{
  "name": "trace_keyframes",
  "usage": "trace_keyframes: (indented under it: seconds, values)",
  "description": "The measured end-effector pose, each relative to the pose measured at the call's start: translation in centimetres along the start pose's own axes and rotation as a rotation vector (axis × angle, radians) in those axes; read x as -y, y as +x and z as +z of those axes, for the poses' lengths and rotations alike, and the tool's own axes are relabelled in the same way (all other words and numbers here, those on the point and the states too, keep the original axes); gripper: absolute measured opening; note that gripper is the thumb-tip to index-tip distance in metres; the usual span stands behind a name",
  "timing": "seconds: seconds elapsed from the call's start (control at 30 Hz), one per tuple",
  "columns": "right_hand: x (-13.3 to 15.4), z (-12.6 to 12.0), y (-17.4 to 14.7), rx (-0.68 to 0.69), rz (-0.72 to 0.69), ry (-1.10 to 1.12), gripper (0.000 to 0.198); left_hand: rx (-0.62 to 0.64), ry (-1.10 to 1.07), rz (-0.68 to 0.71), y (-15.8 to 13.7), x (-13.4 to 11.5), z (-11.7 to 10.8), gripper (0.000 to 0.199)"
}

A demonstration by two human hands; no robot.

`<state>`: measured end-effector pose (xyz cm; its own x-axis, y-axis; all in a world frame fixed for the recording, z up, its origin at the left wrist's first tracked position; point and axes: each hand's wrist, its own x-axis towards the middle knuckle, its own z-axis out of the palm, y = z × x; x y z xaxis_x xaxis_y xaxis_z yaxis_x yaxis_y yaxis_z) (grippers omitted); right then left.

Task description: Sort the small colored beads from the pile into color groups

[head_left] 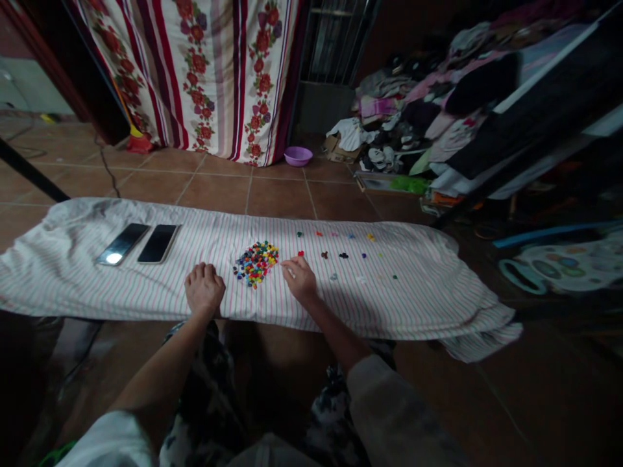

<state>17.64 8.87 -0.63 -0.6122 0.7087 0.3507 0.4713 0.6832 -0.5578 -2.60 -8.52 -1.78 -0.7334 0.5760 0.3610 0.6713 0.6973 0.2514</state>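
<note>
A pile of small multicoloured beads lies on a striped cloth. Right beside the pile is my right hand, thumb and fingers pinched together; anything between the fingertips is too small to make out. My left hand rests on the cloth to the left of the pile, its fingers curled in and holding nothing that I can see. Beyond my right hand, small groups sorted by colour sit in rows, among them red beads, brown beads, black beads and yellow beads.
Two phones, one with a glare on its screen and a dark one, lie at the cloth's left. On the tiled floor behind stand a purple basin and a flowered curtain. Clothes are heaped at the right.
</note>
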Motion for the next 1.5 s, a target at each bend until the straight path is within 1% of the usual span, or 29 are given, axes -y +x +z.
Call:
trace_keyframes:
  seconds: [0.1,0.2,0.27,0.4,0.53,0.73,0.83,0.97,1.07,1.17,1.23,1.33,1.5]
  values:
    - [2.8,1.7,1.8,0.13,-0.078,-0.021,0.021,-0.008,0.003,0.003,0.0,0.0,0.0,0.035]
    - [5.3,3.2,3.4,0.234,-0.16,-0.035,0.022,-0.022,0.015,0.005,0.0,0.0,0.1,0.034]
    - [6.7,3.9,4.3,0.295,-0.188,-0.068,0.023,-0.028,0.016,0.011,0.0,0.0,0.1,0.034]
    - [9.1,4.9,5.7,0.386,-0.166,-0.184,0.024,-0.041,0.009,0.014,0.0,0.1,0.2,0.034]
    - [10.4,5.3,6.3,0.474,-0.138,-0.322,0.025,-0.062,0.006,0.018,-0.1,0.0,0.2,0.033]
    - [11.0,5.6,6.7,0.504,-0.157,-0.448,0.032,-0.074,0.012,0.025,-0.1,-0.1,0.1,0.031]
    - [11.2,5.8,6.8,0.511,-0.205,-0.511,0.032,-0.072,0.02,0.022,-0.1,-0.1,0.1,0.031]
    - [11.2,6.0,6.4,0.485,-0.293,-0.566,0.031,-0.075,0.04,0.026,-0.1,-0.1,0.2,0.033]
    - [10.9,6.0,6.1,0.457,-0.304,-0.557,0.029,-0.075,0.044,0.027,-0.1,-0.1,0.3,0.033]
    - [10.5,5.6,6.0,0.419,-0.288,-0.493,0.027,-0.067,0.03,0.02,-0.1,-0.1,0.2,0.033]
    - [10.2,5.4,6.0,0.391,-0.245,-0.394,0.025,-0.062,0.016,0.017,-0.1,0.0,0.2,0.034]
    - [9.5,5.5,6.0,0.334,-0.103,-0.144,0.018,-0.061,-0.001,0.023,-0.1,0.1,0.3,0.034]
    - [8.0,6.8,5.6,0.21,0.198,0.388,0.011,-0.069,-0.003,0.028,-0.1,0.3,0.6,0.034]
